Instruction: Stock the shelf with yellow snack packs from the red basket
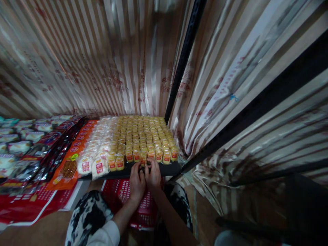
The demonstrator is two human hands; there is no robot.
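Note:
Both my hands meet at the front edge of a black shelf, at the front of many rows of small yellow wrapped snack packs with red and orange labels. My left hand has its fingers curled at the lower part of one yellow snack pack in the front row. From the other side, my right hand bends its fingers against the same pack. The fingertips are small and dim, so their exact hold is hard to see. White wrapped packs with red labels line up left of the yellow ones.
An orange snack bag and dark shiny packages lie further left, beside white packs. A red plastic basket stands below the shelf, between my knees. Black metal posts and a striped curtain rise behind and to the right.

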